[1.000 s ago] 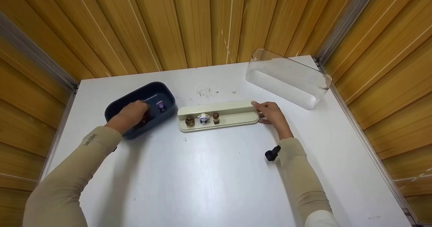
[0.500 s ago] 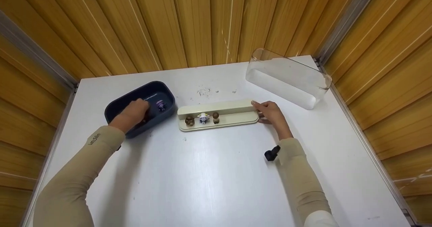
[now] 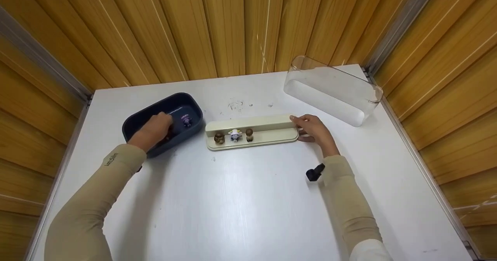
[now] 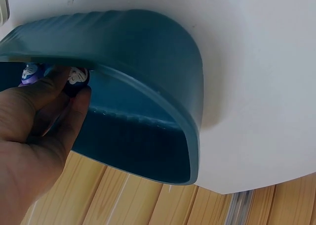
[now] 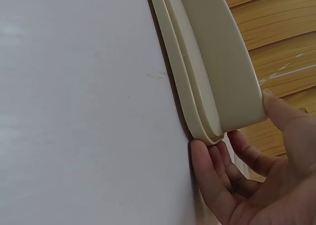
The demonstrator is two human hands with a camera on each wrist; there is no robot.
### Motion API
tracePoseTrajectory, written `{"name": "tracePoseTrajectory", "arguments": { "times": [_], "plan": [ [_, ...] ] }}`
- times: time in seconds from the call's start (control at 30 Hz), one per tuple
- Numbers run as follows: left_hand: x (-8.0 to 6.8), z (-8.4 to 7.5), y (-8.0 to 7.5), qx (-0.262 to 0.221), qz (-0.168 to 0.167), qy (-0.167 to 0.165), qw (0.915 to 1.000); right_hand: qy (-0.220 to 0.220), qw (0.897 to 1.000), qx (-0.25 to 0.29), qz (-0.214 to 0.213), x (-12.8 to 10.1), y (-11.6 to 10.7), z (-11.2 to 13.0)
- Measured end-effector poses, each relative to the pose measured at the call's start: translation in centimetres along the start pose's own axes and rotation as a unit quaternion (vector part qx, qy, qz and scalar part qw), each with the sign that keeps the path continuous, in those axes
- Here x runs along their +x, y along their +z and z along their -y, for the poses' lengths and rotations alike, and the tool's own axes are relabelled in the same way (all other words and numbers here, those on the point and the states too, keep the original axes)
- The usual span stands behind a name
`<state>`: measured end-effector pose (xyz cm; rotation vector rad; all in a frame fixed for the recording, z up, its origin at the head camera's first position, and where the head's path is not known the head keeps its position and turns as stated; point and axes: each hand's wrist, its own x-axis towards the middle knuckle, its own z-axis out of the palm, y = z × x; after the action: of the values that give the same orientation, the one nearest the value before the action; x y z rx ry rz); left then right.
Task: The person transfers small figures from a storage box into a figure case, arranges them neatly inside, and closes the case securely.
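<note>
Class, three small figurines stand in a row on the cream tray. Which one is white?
The middle figurine: it is white with purple touches, while the left figurine and the right figurine beside it are brown.

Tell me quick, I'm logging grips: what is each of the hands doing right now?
Left hand: pinching a small figurine inside the blue bin.
Right hand: gripping the end of the cream tray.
</note>
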<state>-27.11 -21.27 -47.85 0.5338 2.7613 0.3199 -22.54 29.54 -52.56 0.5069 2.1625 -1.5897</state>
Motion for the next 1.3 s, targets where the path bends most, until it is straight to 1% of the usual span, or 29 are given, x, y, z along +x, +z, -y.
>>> {"name": "tracePoseTrajectory", "arguments": {
  "times": [0.1,0.2,0.37,0.5,0.6,0.8,0.93,1.07,1.2,1.3],
  "plan": [
    [0.0,-0.2,0.0,-0.002,0.008,-0.010,0.9999,0.008,1.000,-0.012,0.021,-0.2,-0.4,0.6],
    [0.0,-0.4,0.0,0.005,0.008,-0.015,0.9998,0.008,0.999,-0.029,0.045,-0.3,-0.8,1.3],
    [-0.1,-0.5,0.0,0.017,0.008,-0.015,0.9997,0.020,0.996,-0.030,0.076,-0.3,-1.3,1.9],
    [0.0,-0.5,0.1,0.017,0.015,-0.018,0.9996,0.036,0.995,-0.014,0.087,-0.1,-1.6,2.0],
    [0.0,-0.4,0.1,0.011,0.020,-0.023,0.9995,0.041,0.995,-0.004,0.088,0.0,-1.6,2.1],
    [0.0,-0.3,0.2,0.012,0.019,-0.029,0.9993,0.036,0.997,-0.012,0.073,0.2,-1.3,2.2],
    [0.1,-0.3,0.2,0.015,0.010,-0.023,0.9996,0.031,0.997,-0.027,0.068,0.2,-1.2,2.3],
    [0.1,-0.3,0.2,0.014,-0.001,-0.013,0.9998,0.043,0.997,-0.021,0.055,-0.2,-0.8,2.6],
    [0.0,-0.3,0.3,0.013,-0.004,-0.016,0.9998,0.049,0.997,-0.015,0.049,-0.3,-0.7,2.8],
    [-0.2,-0.3,0.3,0.012,-0.004,-0.015,0.9998,0.048,0.997,-0.019,0.059,-0.2,-0.6,2.9]
  ]
}}
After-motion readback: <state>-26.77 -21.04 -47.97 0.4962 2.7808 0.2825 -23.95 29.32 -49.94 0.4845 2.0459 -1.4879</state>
